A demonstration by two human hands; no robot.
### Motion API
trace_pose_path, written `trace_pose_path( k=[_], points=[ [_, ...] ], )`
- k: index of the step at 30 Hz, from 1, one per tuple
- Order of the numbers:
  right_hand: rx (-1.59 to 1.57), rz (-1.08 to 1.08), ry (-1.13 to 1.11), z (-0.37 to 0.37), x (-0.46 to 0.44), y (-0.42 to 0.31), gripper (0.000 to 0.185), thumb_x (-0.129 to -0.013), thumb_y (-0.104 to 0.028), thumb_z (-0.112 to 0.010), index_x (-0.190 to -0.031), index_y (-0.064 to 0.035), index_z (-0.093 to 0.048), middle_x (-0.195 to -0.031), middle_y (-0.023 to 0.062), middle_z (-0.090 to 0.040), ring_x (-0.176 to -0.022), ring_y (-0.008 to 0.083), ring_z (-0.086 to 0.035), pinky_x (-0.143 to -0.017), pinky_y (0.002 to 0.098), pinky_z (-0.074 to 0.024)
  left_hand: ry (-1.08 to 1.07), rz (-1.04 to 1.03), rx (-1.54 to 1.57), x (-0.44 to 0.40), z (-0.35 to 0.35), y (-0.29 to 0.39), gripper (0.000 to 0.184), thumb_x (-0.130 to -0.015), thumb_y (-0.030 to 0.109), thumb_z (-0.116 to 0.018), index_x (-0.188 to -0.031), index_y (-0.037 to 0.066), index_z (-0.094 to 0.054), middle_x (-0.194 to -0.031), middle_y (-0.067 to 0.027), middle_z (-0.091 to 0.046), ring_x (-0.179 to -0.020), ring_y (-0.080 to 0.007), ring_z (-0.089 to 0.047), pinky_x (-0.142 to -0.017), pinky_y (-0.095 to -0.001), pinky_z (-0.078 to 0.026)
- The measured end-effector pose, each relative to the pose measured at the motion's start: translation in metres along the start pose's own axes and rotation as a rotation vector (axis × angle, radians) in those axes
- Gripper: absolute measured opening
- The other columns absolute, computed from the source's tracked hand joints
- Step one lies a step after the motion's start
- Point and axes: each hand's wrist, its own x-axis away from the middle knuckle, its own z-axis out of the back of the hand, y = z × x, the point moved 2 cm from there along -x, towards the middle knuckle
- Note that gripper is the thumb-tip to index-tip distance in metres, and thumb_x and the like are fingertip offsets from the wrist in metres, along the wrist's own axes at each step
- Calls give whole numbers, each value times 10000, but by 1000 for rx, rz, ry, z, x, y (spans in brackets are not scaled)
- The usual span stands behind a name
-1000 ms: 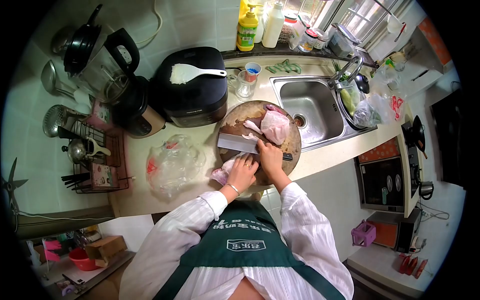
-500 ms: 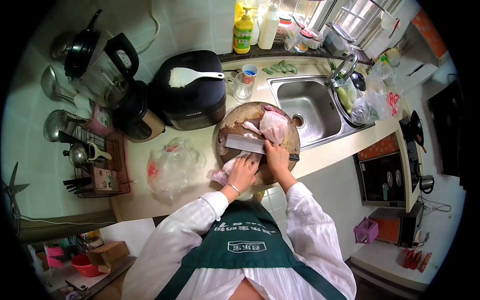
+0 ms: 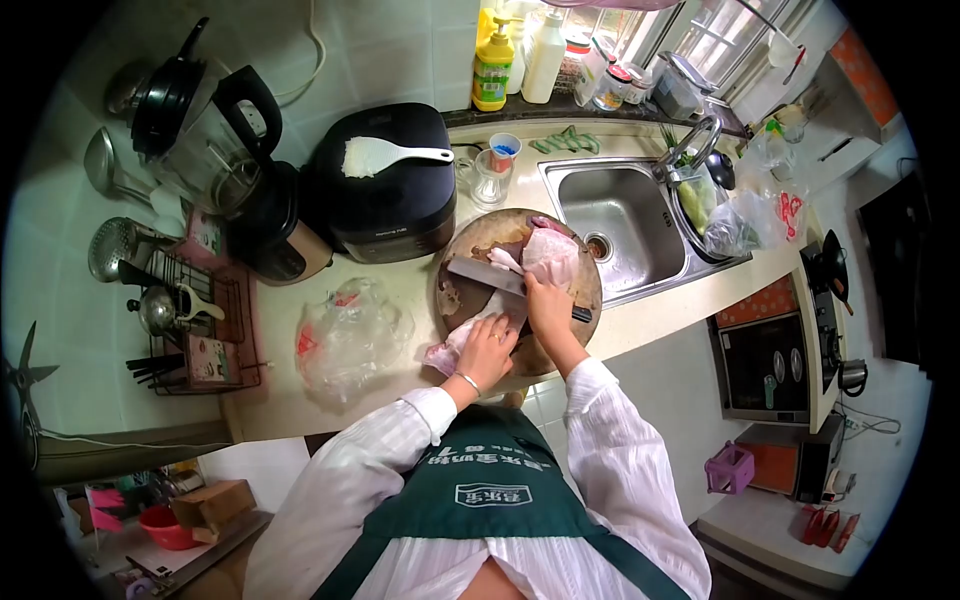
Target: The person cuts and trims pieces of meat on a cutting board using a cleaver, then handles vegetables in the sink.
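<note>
A round wooden chopping board lies on the counter with raw, pale pink poultry on it. My right hand is closed around a cleaver; its blade points left across the board and its black handle end shows past my fingers. Below the blade, my left hand presses its curled fingers on a piece of raw poultry, partly hidden under the hand. Just beyond my right hand rests a larger skin-covered poultry piece, with a small pale end beside the blade.
A crumpled plastic bag lies left of the board. Behind it stand a black rice cooker with a white rice paddle on top, and a blender. A glass mug and a steel sink border the board.
The cleaver has turned, its blade tip rising away from me while the handle slopes toward me. My right hand has shifted slightly forward. My left hand stays on the poultry piece.
</note>
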Motion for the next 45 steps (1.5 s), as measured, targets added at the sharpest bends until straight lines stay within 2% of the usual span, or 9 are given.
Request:
trace_pose_path(
  k=[5, 10, 16, 17, 23, 26, 34, 40, 45],
  points=[
    [-183, -41, -4, 9, -15, 22, 244, -796, -112, -569, -1027, -136, -646, -825, 202, -657, -807, 396, -645, -719, 489, -507, -12, -16, 0, 2, 3, -3, 451, -657, 205, -685, -1053, 36, -553, -1277, -168, -506, -1201, -319, -448, -1022, -419, -340],
    [-490, -107, -160, 37, -10, 44, 301, -751, -155, -624, -1047, -118, -667, -864, 227, -654, -816, 396, -634, -715, 476, -498, 48, 34, 110, 3, 0, -7, 505, -653, 180, -705, -1115, 37, -558, -1230, -149, -514, -1179, -311, -454, -1014, -427, -353],
    [-116, 113, -129, 14, -2, 33, 250, -797, -112, -568, -1023, -147, -667, -773, 197, -652, -764, 372, -649, -658, 463, -520, 15, 165, 80, -3, -2, 0, 450, -634, 140, -719, -1047, 56, -562, -1024, -114, -522, -1014, -286, -497, -934, -404, -395],
    [0, 191, -66, 14, -2, 28, 127, -843, -167, -530, -881, -133, -646, -709, 153, -655, -662, 333, -664, -569, 455, -521, 16, 177, 79, -4, -2, 4, 450, -634, 140, -719, -1047, 56, -562, -1024, -114, -522, -1014, -286, -497, -934, -404, -395],
    [-23, 270, -53, 1, -15, 4, 130, -833, -110, -517, -942, -112, -587, -657, 149, -639, -642, 334, -659, -539, 458, -514, 4, 239, -21, -15, -14, 12, 326, -639, 112, -669, -940, 70, -551, -954, -87, -528, -950, -268, -511, -859, -392, -409],
    [-15, 266, -88, -3, -26, -4, 131, -851, -111, -487, -940, -106, -584, -675, 154, -644, -657, 330, -664, -520, 442, -512, 46, 280, -156, -17, -17, 10, 136, -730, 120, -578, -859, 87, -554, -886, -70, -543, -889, -239, -532, -800, -364, -438],
    [-84, 216, -205, 13, -24, 48, 191, -806, -65, -497, -974, -93, -585, -743, 187, -656, -702, 388, -651, -617, 491, -510, 186, 402, -109, -11, -13, 15, 119, -751, 94, -533, -865, 98, -566, -860, -68, -540, -856, -246, -539, -755, -359, -452],
    [-76, 369, -186, -7, -48, 18, 161, -798, -58, -513, -908, -72, -628, -847, 170, -676, -752, 354, -668, -649, 450, -532, 189, 353, -118, -15, -11, 21, 100, -741, 90, -544, -840, 97, -558, -840, -62, -541, -846, -247, -543, -768, -362, -447],
    [-122, 334, -272, 7, -50, 26, 180, -796, -69, -528, -946, -71, -628, -865, 192, -671, -817, 356, -662, -695, 457, -531, 119, 326, -74, -13, 3, 24, 113, -759, 89, -589, -860, 80, -541, -845, -79, -554, -864, -263, -544, -775, -375, -447]
  ],
)
